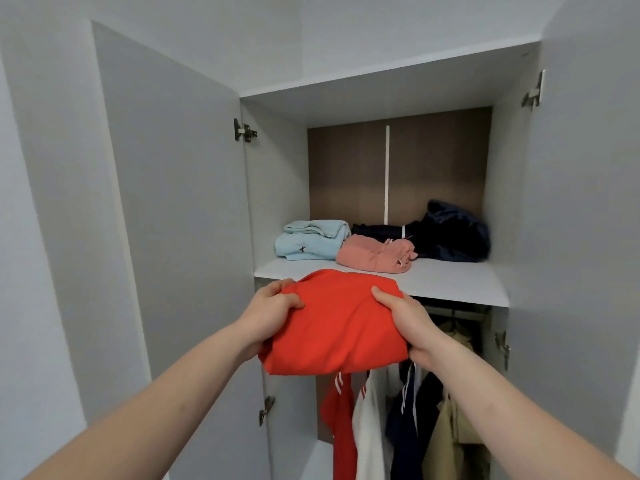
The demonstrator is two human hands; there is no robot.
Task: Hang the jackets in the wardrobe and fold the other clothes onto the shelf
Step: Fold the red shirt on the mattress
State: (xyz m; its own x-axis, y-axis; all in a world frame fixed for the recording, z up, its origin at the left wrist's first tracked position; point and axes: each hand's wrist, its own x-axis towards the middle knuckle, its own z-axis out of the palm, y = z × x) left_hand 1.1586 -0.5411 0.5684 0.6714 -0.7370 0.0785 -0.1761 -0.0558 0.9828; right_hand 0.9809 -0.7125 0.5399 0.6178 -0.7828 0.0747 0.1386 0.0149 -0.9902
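I hold a folded red garment (337, 327) in front of the wardrobe, just below the front edge of the white shelf (450, 284). My left hand (268, 310) grips its left side with the thumb on top. My right hand (408, 320) grips its right side the same way. On the shelf lie a folded light blue garment (311, 240), a folded pink garment (374, 254) and a dark navy pile (446, 233) at the back right. Below the shelf hang a red jacket (341, 417), a white jacket (369, 427), a navy jacket (410, 420) and a beige jacket (453, 420).
The left wardrobe door (166, 202) stands open beside my left arm. The right door (588, 202) is open too. The front part of the shelf, ahead of the pink garment, is bare.
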